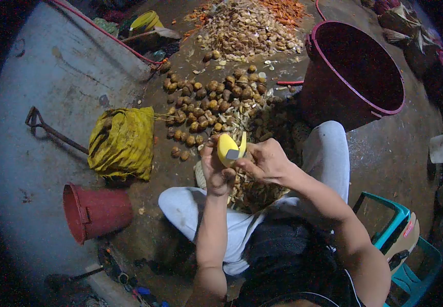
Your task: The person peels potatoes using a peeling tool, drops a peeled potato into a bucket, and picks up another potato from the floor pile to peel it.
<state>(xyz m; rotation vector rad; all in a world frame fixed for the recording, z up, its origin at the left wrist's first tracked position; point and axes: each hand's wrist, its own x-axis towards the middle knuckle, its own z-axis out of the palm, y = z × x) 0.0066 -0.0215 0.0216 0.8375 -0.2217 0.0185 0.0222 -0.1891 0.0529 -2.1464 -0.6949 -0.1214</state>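
Yellow piece (225, 146): smooth, oval.
Left hand (215, 171) grips it, fingers curled; right hand (266, 160), bent inward, closes beside the flat grey part (232, 154), grip unclear.

- big maroon tub (311, 94) blocks the far right side, right knee (328, 140) pretty much up against it
- loose brown veg (206, 107) straight ahead, so you'd have to go over it
- 1 strip of floor (166, 171) between the yellow sack (121, 143) and left knee (178, 202) you could squeeze through
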